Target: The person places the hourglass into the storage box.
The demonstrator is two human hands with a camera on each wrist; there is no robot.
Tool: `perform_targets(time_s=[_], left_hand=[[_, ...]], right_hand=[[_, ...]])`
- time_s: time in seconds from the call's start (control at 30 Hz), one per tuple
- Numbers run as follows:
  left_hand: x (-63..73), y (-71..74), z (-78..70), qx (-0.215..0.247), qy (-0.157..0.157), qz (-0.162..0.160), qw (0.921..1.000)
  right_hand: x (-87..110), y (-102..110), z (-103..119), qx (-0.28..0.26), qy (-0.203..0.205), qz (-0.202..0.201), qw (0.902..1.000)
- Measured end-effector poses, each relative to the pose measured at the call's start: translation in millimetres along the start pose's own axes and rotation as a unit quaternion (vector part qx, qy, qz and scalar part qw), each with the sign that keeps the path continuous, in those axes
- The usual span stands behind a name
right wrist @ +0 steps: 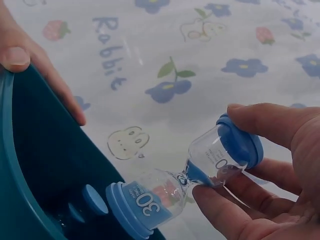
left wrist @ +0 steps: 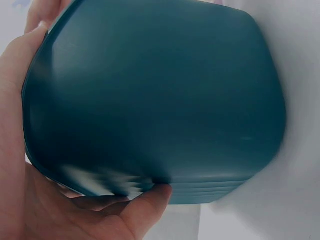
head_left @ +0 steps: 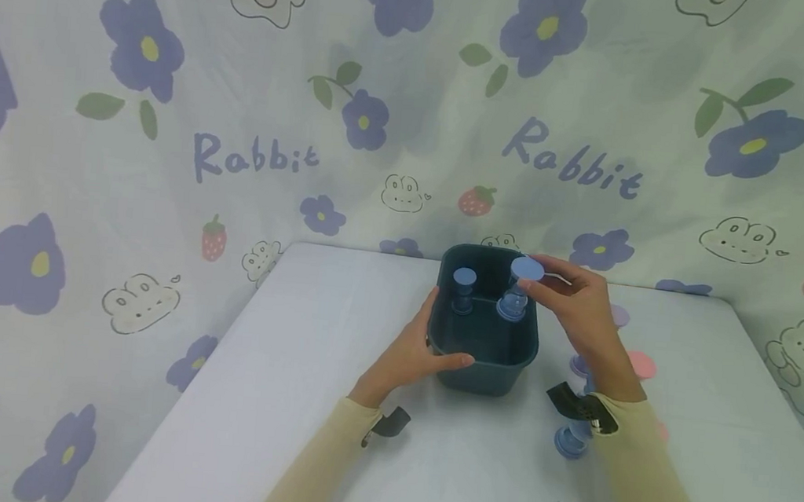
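A dark teal plastic bin [head_left: 480, 378] stands on the table. My left hand [head_left: 404, 357] grips its left side, the thumb over the near rim and the fingers along the outer wall. Between the thumb and fingers of my right hand [head_left: 585, 309] is a blue-capped sand timer [right wrist: 150, 202], marked 30. It is tilted in the right wrist view, with its lower cap over the bin's right part and blue sand in both bulbs. A second blue-capped sand timer [head_left: 465, 280] stands inside the bin towards the left.
Right of the bin, partly hidden by my right forearm, are several more pieces: a blue sand timer [head_left: 571, 442], a pink cap [head_left: 643, 365] and a purple cap [head_left: 620, 315]. A patterned cloth [head_left: 388, 69] hangs behind the white table [head_left: 256, 397].
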State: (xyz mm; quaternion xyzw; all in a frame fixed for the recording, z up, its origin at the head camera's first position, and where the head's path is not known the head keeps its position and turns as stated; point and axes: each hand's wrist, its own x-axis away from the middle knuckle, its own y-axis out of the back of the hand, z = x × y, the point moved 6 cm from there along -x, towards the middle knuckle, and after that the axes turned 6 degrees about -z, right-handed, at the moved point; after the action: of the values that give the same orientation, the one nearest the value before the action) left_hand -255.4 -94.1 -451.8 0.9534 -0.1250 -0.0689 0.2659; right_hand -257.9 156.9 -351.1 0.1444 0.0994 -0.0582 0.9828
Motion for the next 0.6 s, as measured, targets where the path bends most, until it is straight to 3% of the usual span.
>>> perform_targets(time_s=[0.6], left_hand=[[0.6,0.8,-1.3,0.006,-0.003,0.002,1.0]], right_hand=[[-26.4,-44,-9,0.016,0.001,0.034,0.9993]])
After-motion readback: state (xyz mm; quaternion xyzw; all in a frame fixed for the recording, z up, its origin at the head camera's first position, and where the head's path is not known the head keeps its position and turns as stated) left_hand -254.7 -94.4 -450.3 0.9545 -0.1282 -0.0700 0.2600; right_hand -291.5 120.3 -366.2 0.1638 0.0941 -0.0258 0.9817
